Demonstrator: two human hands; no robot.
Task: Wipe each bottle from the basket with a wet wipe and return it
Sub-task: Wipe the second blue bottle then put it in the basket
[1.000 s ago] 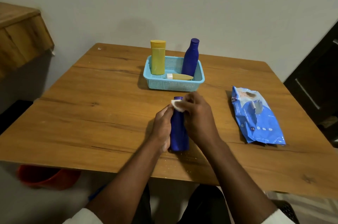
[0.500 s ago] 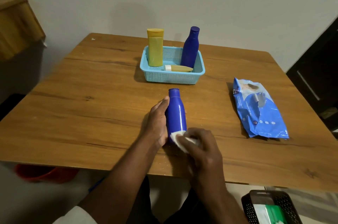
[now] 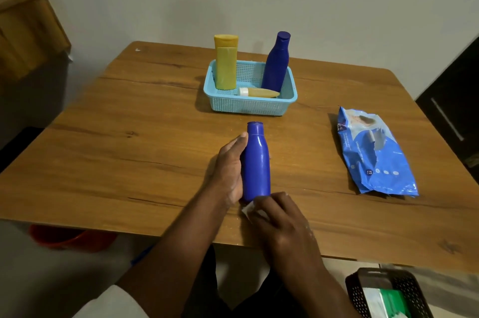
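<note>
Dark blue plastic bottle (image 3: 256,162) upright on desk (image 3: 129,157); left hand (image 3: 229,170) grips its side, right hand (image 3: 278,221) pinches white wet wipe (image 3: 248,210) at base.

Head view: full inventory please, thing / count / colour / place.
table: 1, brown wood, fills the middle
basket: 1, light blue, far centre of table
yellow bottle: 1, upright in basket, left side
blue bottle in basket: 1, upright, right side
small tube: 1, yellow with white cap, lying in basket
held blue bottle: 1, near table edge
wet wipe: 1, white, at held bottle's base
wipes pack: 1, blue, right on table
black bin: 1, floor, lower right
hands: left hand holds bottle; right hand grips wipe
</note>
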